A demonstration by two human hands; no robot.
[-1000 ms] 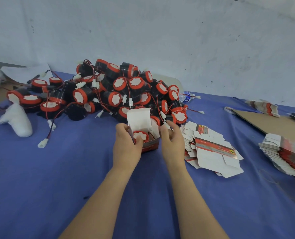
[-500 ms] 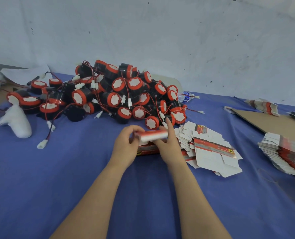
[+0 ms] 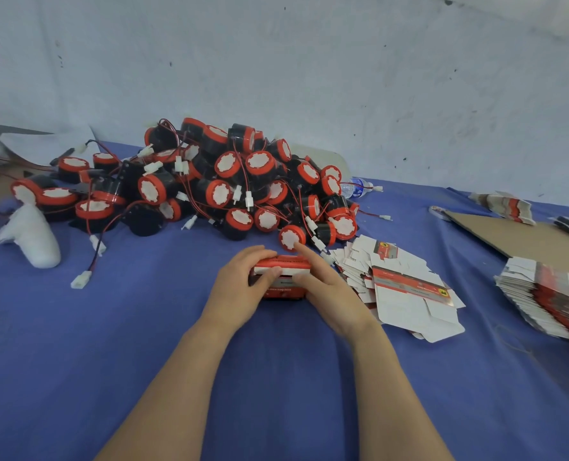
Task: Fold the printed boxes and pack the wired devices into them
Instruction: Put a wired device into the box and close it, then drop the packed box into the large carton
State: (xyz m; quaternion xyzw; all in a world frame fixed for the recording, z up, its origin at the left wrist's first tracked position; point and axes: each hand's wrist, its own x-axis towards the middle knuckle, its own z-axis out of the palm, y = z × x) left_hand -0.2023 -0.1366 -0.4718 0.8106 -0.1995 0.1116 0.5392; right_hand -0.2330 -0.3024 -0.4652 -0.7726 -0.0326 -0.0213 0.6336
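Note:
A small red printed box (image 3: 281, 277) stands on the blue cloth at the centre, its lid folded nearly flat on top. My left hand (image 3: 243, 287) grips the box's left side, thumb on the near face and fingers over the top edge. On the right side my right hand (image 3: 326, 287) holds the box, its thumb on the near face and a finger stretched along the far side. A big pile of black and red wired devices (image 3: 229, 184) lies just behind. Flat unfolded boxes (image 3: 406, 287) lie right of my right hand.
A tall stack of flat boxes (image 3: 549, 301) sits at the right edge, beside a brown cardboard sheet (image 3: 522, 237). A white foam piece (image 3: 33, 237) and a loose white connector (image 3: 81, 281) lie at the left. A water bottle (image 3: 359, 189) lies behind the pile.
A second ago the box stood open with a device inside and its white flap upright. The flap has been folded down over the top and both hands have lowered onto the box.

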